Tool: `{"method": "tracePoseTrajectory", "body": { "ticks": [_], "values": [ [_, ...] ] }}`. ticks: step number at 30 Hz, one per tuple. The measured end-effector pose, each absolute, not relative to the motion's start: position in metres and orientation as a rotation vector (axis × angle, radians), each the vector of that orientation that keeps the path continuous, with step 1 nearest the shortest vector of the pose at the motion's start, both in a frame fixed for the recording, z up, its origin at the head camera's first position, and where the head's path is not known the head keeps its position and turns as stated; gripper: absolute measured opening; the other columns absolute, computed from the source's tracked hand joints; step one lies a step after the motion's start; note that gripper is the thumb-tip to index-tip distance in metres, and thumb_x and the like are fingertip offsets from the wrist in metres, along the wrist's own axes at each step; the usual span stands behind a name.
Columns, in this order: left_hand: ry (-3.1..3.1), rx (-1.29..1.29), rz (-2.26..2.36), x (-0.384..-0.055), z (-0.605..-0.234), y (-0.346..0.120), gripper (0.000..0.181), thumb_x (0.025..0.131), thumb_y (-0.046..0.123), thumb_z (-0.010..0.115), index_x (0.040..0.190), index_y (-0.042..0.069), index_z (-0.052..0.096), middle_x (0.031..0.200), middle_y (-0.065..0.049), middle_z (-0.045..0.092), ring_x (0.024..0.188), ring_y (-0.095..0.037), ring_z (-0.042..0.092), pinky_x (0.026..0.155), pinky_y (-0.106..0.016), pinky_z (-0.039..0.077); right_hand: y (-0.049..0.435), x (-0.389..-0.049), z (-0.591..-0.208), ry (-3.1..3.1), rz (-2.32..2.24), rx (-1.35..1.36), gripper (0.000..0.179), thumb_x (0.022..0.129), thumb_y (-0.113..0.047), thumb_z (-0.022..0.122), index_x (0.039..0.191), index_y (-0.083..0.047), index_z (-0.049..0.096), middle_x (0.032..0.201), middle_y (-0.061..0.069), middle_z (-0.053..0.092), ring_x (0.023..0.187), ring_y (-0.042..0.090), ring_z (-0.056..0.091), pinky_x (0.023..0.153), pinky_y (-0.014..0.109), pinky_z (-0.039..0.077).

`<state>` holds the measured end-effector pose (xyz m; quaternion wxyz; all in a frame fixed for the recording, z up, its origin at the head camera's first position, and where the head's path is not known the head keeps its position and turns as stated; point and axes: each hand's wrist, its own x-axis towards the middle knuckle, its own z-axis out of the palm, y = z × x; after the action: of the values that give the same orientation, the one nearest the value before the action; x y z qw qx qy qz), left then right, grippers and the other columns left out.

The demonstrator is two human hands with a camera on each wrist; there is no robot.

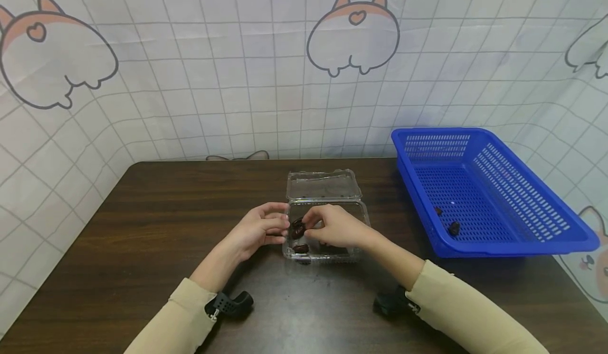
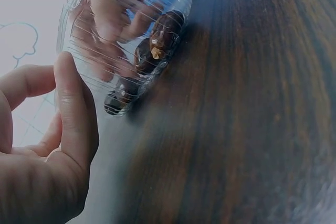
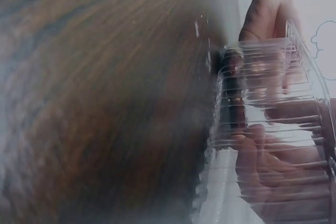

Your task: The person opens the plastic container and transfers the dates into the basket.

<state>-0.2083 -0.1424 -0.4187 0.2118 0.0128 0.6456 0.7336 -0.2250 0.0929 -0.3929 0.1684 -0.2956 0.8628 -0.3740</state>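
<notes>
A clear plastic clamshell box (image 1: 359,212) stands on the table, its lid (image 1: 324,185) folded back. Several dark, glossy dates (image 1: 301,248) lie along its left side, seen through the ribbed wall in the left wrist view, one date (image 2: 167,29) with a pale stem end. My left hand (image 1: 266,228) rests its fingertips on the box's left edge, thumb and fingers apart. My right hand (image 1: 339,226) reaches inside, thumb and forefinger pinching a date (image 1: 297,230) at the left. In the right wrist view, its fingers (image 3: 257,156) show through the plastic beside the dates.
A blue slatted basket (image 1: 418,227) stands at the right of the dark wooden table (image 1: 190,195), with a date (image 1: 454,228) and another dark piece (image 1: 438,211) in it. A white checked cloth with cartoon animals (image 1: 353,37) hangs behind and at the sides.
</notes>
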Motion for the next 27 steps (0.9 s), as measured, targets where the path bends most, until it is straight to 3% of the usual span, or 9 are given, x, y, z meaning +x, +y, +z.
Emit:
{"method": "tracePoseTrajectory", "body": {
  "ticks": [14, 27],
  "values": [
    [1.799, 0.041, 2.038, -0.208, -0.418, -0.142, 0.053, 0.097, 0.002, 0.063, 0.146, -0.002, 0.044, 0.106, -0.008, 0.06, 0.08, -0.016, 0.064, 0.071, -0.028, 0.06, 0.089, -0.222, -0.398, 2.471, -1.075, -0.848, 0.024, 0.096, -0.011, 0.072, 0.117, -0.002, 0.069, 0.112, 0.008, 0.07, 0.062, 0.013, 0.061, 0.056, 0.027, 0.053],
    [1.797, 0.038, 2.055, -0.206, -0.418, -0.141, 0.053, 0.097, 0.001, 0.064, 0.147, -0.002, 0.045, 0.107, -0.008, 0.06, 0.079, -0.016, 0.064, 0.07, -0.027, 0.06, 0.082, -0.22, -0.4, 2.488, -1.051, -0.887, 0.02, 0.093, -0.01, 0.075, 0.112, -0.004, 0.07, 0.098, -0.001, 0.07, 0.07, 0.01, 0.063, 0.062, 0.027, 0.053]
  ]
}}
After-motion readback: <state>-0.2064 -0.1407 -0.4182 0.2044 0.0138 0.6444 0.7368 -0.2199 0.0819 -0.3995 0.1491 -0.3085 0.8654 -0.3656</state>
